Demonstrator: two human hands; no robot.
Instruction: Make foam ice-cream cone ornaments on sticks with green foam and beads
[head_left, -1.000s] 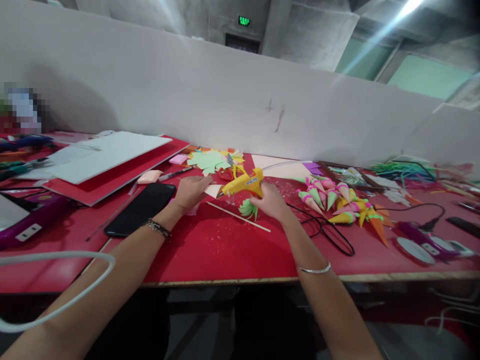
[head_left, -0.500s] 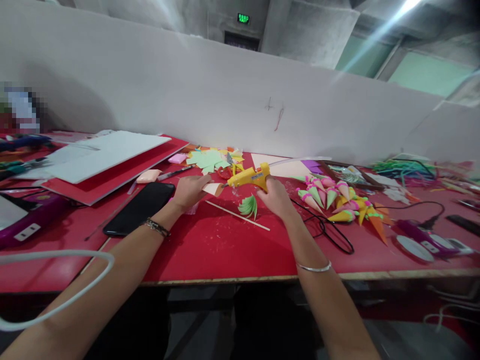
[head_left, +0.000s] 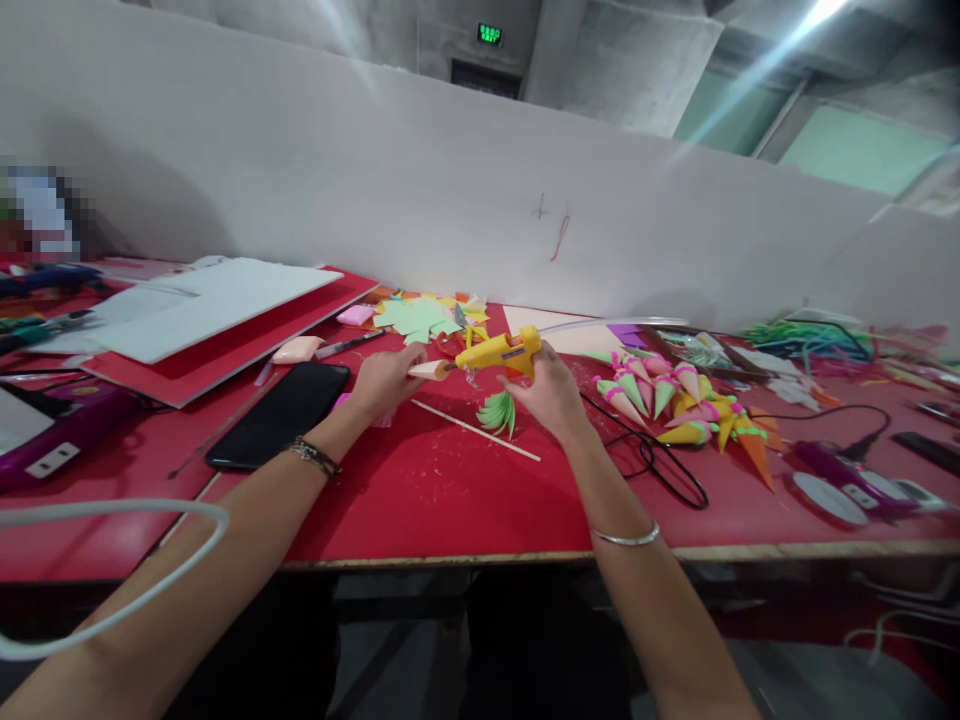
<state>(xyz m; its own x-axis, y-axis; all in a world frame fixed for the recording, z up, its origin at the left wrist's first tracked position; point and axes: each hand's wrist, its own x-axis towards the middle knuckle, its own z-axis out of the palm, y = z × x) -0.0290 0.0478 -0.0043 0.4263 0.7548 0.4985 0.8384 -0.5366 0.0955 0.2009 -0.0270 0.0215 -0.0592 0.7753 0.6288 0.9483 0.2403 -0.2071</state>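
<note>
My left hand [head_left: 386,382] is closed on a small cream paper cone [head_left: 429,370], its wide end turned to the right. In my right hand [head_left: 551,390] is a yellow hot glue gun [head_left: 495,352], gripped by the handle, with a clear glue stick [head_left: 622,322] poking out of its back. The gun's nozzle is at the rim of the cone; whether they touch I cannot tell. Below the gun lies a fringed green paper piece [head_left: 497,414] beside a thin wooden stick [head_left: 472,428]. Red-handled scissors [head_left: 450,344] lie behind the gun, partly hidden.
A black phone [head_left: 279,415] lies left of my left arm, before white and red boards [head_left: 232,305]. Green paper scraps [head_left: 420,320] lie at the back. Several finished paper cones [head_left: 660,385] are piled right, near a black cable [head_left: 660,470] and a purple power strip [head_left: 847,475].
The cone in my left hand has turned, so its opening shows less. My right hand and the glue gun have barely moved.
</note>
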